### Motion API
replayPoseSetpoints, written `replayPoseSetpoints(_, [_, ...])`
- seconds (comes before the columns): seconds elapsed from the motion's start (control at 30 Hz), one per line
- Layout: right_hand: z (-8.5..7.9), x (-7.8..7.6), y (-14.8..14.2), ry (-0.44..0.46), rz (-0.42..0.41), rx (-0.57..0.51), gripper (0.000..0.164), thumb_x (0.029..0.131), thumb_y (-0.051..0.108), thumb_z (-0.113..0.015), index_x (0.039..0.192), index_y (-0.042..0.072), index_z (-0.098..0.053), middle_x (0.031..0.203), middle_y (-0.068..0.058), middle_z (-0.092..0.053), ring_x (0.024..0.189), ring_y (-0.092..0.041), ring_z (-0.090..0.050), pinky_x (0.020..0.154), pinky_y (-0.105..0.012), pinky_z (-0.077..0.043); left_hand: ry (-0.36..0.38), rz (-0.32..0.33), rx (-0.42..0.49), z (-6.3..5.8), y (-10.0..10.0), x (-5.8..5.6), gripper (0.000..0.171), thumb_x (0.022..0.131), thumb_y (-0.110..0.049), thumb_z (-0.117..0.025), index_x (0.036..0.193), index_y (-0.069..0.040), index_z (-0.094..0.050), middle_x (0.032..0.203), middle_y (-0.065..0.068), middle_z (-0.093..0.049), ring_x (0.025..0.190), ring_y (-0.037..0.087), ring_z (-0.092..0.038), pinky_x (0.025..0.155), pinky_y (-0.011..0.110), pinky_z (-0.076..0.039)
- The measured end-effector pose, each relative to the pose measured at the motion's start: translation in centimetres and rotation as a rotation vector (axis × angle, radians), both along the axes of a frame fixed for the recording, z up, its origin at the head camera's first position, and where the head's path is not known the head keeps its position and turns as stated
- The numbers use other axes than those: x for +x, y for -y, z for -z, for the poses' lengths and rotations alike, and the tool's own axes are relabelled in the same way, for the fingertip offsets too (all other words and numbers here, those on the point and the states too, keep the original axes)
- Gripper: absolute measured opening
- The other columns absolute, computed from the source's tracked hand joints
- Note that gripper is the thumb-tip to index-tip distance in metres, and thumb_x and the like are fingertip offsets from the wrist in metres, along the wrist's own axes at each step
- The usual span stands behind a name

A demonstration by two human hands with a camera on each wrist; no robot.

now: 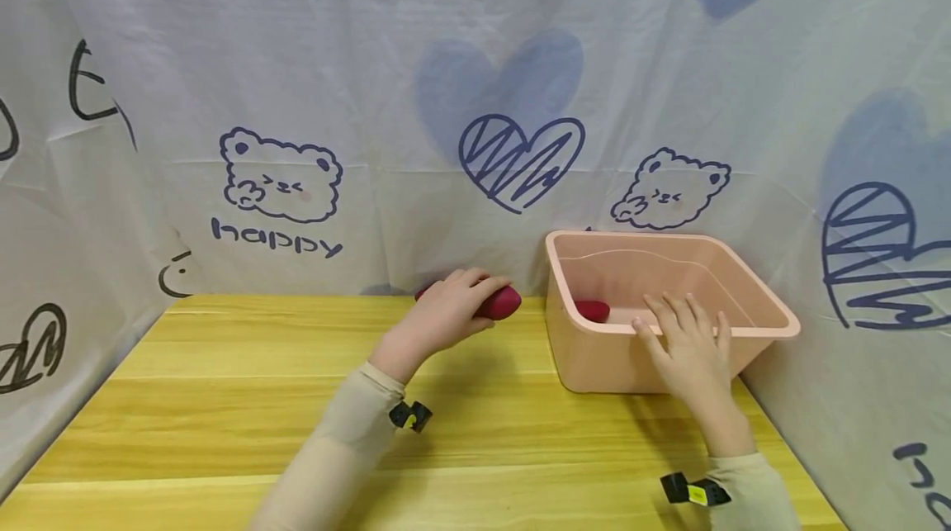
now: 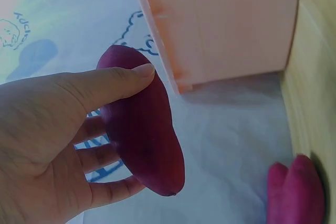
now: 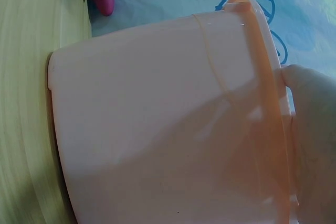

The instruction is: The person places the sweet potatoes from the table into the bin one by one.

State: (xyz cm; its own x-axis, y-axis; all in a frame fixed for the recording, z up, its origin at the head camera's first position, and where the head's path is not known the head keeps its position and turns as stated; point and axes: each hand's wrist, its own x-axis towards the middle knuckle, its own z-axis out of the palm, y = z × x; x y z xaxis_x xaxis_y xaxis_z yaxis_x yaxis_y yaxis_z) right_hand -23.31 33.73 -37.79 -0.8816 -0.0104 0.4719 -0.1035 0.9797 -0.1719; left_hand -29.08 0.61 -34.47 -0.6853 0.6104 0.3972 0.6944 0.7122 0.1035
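Your L hand (image 1: 446, 310) has a reddish-purple sweet potato (image 1: 502, 303) btwn thumb & curled fingers, held above the wooden table (image 1: 505, 448), L of the pink bin (image 1: 605, 362). Your R hand (image 1: 691, 353) is spread, fingers loosely extended over the bin's near rim, gripping nothing — a second sweet potato (image 1: 593, 310) lies inside, w/ two more sweet potatoes (image 2: 299, 192) together on the table.

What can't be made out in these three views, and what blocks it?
Head: the middle of the held purple piece, behind the left hand.
Head: near floor of the pink bin and bottom of the purple piece inside, behind the near wall.
Left wrist: the rest of the two purple pieces on the table, cut off by the bottom edge.
Right wrist: most of the right hand, past the right edge.
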Motion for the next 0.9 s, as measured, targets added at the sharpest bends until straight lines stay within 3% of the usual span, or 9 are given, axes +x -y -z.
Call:
replayPoseSetpoints(0.43, [-0.1, 0.0, 0.0, 0.020, 0.002, -0.004, 0.055, 0.091, 0.054, -0.031, 0.137, 0.025, -0.035, 0.143, -0.013, -0.031, 0.134, -0.036, -0.018, 0.104, -0.060, 0.004, -0.007, 0.026, 0.094, -2.7, -3.8, -0.7, 0.057, 0.081, -0.031, -0.064, 0.133, -0.029, -0.040, 0.124, -0.002, -0.049, 0.108, 0.016, -0.048, 0.091, 0.035, -0.045])
replayPoseSetpoints(0.67, [-0.1, 0.0, -0.1, 0.024, 0.004, -0.003, 0.056, 0.091, 0.054, -0.030, 0.139, 0.025, -0.032, 0.146, -0.012, -0.026, 0.135, -0.035, -0.016, 0.105, -0.059, 0.006, -0.098, 0.071, 0.175, -4.1, -5.7, -1.0, 0.058, 0.081, -0.030, -0.065, 0.134, -0.028, -0.040, 0.123, 0.000, -0.050, 0.108, 0.017, -0.050, 0.092, 0.033, -0.044])
replayPoseSetpoints(0.9, [-0.1, -0.1, -0.1, 0.031, 0.007, -0.002, 0.056, 0.091, 0.054, -0.030, 0.139, 0.026, -0.031, 0.147, -0.011, -0.025, 0.135, -0.036, -0.016, 0.105, -0.060, 0.006, -0.173, 0.113, 0.197, -4.6, -8.1, -1.4, 0.052, 0.083, -0.028, -0.062, 0.132, -0.026, -0.043, 0.126, -0.001, -0.049, 0.109, 0.015, -0.049, 0.092, 0.030, -0.044])
